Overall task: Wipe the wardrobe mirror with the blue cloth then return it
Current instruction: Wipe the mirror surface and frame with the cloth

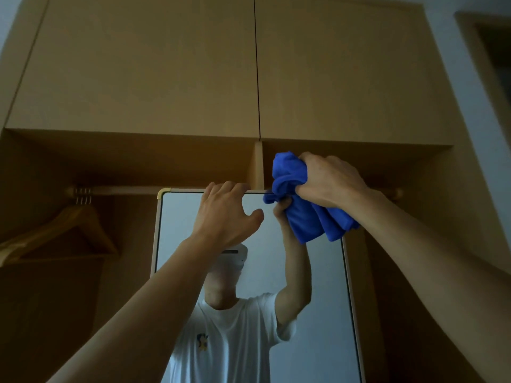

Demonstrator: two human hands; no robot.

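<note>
The tall wardrobe mirror (177, 233) has a pale frame with a gold corner and stands in the middle of the open wardrobe. My left hand (225, 214) rests on its top edge, fingers hooked over the frame and thumb spread on the glass side. My right hand (329, 179) grips the bunched blue cloth (298, 200) at the mirror's top right corner, and the cloth hangs down over the glass there. The mirror reflects a person in a white T-shirt with a raised arm.
Two closed upper cabinet doors (166, 73) fill the top. A hanging rail (124, 190) runs behind the mirror, with wooden hangers (66, 230) on the left. A vertical divider (258, 164) stands above the mirror. A wall and door frame (486, 64) are at the right.
</note>
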